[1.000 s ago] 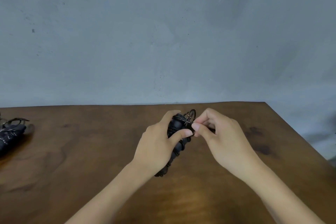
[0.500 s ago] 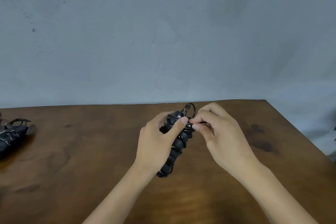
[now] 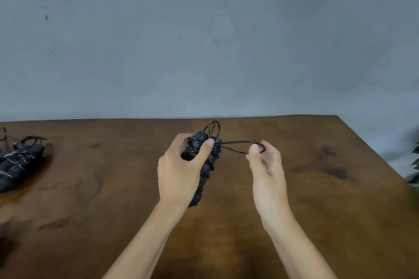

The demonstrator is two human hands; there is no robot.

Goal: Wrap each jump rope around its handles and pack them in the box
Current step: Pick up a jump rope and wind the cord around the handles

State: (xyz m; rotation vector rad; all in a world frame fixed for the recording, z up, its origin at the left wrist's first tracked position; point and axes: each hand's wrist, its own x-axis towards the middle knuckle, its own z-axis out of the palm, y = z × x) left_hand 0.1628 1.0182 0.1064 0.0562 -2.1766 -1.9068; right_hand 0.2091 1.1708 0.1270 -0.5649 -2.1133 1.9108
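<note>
While the right hand (image 3: 267,165) pinches a loop of cord (image 3: 240,147) pulled sideways, the left hand (image 3: 179,167) grips the wound jump-rope handles (image 3: 205,165) above the table (image 3: 317,188).
Thumb and fingers are clamped on both; this rope looks nearly wrapped, with only the last loop to secure. Another wrapped rope (image 3: 20,161) lies at the left edge, cut off. No box shows, so packing seems not yet begun.
</note>
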